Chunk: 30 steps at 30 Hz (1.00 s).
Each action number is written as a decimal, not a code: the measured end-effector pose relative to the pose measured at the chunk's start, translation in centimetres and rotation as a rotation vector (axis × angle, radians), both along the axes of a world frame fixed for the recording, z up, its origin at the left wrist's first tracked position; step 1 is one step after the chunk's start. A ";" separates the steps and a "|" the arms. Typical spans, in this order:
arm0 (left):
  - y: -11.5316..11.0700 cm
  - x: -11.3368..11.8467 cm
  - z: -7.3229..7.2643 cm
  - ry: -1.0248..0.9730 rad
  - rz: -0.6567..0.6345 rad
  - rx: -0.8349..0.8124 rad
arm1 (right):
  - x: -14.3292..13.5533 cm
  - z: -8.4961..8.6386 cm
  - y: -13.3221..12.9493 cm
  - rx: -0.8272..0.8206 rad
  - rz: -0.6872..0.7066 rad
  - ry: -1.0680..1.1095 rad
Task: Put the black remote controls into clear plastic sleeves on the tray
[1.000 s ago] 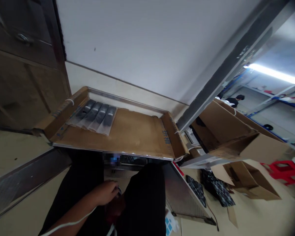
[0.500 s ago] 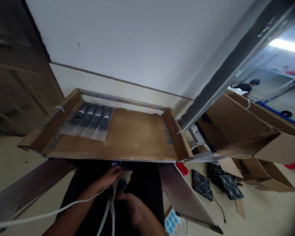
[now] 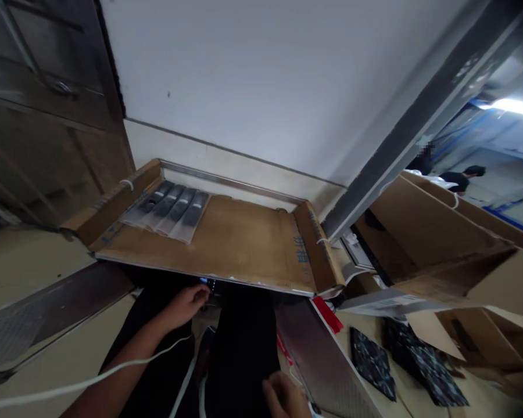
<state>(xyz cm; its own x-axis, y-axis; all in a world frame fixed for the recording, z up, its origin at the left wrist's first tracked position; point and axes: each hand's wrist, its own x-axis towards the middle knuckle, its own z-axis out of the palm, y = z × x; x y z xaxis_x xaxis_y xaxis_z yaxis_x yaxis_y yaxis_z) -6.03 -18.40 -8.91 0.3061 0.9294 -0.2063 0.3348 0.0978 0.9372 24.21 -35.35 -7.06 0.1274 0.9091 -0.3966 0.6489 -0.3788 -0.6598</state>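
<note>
Workshop or packing room, of an industrial kind; exact trade not determinable. Evidence listed: one bench, lined with a cardboard tray, on which dark items in frosted plastic sleeves are laid in a row. Large open cartons, stacked at the right. Patterned dark packages, set on a pale, hard floor. Blue-edged metal shelving, seen in the background under a bright tube light. Two people, partly hidden by the cartons. Metal door with bar handle, at the left.
</note>
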 end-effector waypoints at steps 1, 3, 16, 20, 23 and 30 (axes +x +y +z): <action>0.3 -0.5 0.3 0.002 0.029 0.012 | -0.3 -0.5 0.5 0.070 -0.016 0.008; 0.3 -1.6 1.3 0.006 0.082 0.024 | -1.4 -1.0 1.5 0.162 -0.043 0.050; 4.8 -6.6 14.8 0.229 0.239 0.490 | -4.3 12.7 17.1 0.870 0.075 -0.124; 12.5 -4.9 14.0 0.619 0.331 0.597 | -5.2 11.6 23.6 0.681 0.042 -0.413; 15.8 -3.3 13.4 0.804 0.337 0.485 | -5.7 9.5 25.1 0.579 0.059 -0.546; 18.9 -1.1 14.1 0.759 0.247 0.181 | -5.1 8.4 25.0 0.610 0.003 -0.488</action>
